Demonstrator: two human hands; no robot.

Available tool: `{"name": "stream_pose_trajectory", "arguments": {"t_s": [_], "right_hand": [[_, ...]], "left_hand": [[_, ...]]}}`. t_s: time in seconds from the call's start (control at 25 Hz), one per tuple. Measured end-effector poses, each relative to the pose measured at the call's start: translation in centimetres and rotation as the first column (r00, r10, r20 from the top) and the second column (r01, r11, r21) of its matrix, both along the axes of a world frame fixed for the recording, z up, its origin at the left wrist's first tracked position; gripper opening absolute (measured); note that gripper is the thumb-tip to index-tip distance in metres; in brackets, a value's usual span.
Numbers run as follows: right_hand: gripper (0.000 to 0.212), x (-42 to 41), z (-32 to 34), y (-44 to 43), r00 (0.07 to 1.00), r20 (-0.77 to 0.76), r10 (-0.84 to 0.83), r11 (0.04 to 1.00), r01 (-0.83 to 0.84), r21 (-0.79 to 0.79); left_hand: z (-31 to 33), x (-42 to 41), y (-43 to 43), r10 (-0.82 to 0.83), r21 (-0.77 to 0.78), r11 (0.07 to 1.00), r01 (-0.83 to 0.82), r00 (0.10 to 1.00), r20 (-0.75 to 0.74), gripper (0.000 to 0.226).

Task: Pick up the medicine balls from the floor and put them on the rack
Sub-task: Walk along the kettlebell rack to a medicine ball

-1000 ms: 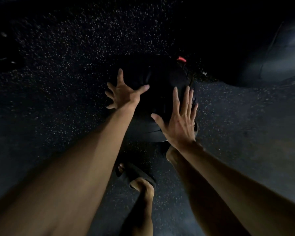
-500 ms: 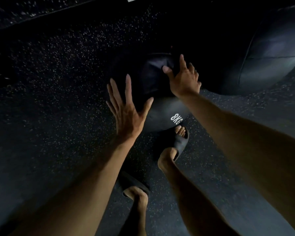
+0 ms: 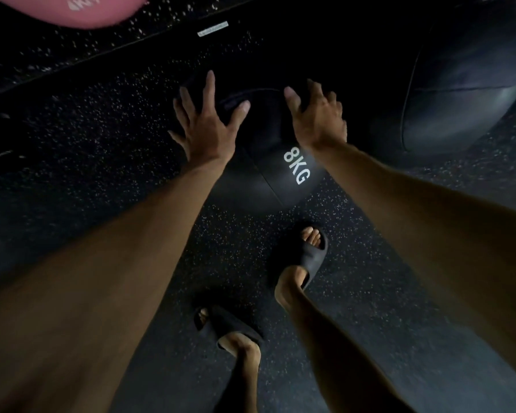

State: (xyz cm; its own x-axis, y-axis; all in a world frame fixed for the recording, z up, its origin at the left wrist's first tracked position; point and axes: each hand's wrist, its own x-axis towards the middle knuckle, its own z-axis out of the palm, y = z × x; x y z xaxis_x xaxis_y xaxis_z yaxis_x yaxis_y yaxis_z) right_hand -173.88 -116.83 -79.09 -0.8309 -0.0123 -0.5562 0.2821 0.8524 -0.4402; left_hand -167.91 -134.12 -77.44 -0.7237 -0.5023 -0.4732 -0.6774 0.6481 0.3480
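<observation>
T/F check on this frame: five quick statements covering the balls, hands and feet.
1. The black medicine ball between the hands is marked 8KG. True.
2. The left hand has its fingers spread at that ball, with the right hand beside it. True.
3. That ball sits on a rack. False: it lies on the speckled dark floor; no rack is in view.
4. It is the only ball in view. False: a second dark ball lies to the right and a pink ball shows at top left.
5. The person is barefoot. False: they wear black slide sandals.
</observation>
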Motion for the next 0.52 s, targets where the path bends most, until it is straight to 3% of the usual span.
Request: {"name": "stream_pose_trajectory", "arguments": {"t_s": [0.12,0.24,0.36,0.52], "right_hand": [[0.067,0.1,2.0,0.4,0.997,0.079,0.021,1.0,-0.02,-0.021],[0.053,3.2,6.0,1.3,0.994,0.064,0.088,0.996,-0.088,0.003],[0.041,7.1,12.2,2.7,0.986,0.089,0.14,0.99,-0.142,0.022],[0.035,13.9,22.7,4.7,0.967,0.199,0.157,0.987,-0.16,-0.003]], "left_hand": [[1.3,-0.1,0.5,0.002,-0.012,1.0,0.0,0.993,0.114,0.082],[4.8,-0.2,1.3,-0.058,-0.082,0.994,0.073,0.984,0.171,0.075],[10.9,1.2,2.5,-0.273,-0.125,0.948,0.291,0.951,0.142,0.052],[20.5,7.0,4.5,-0.508,-0.044,0.848,0.527,0.835,0.21,0.028]]}}
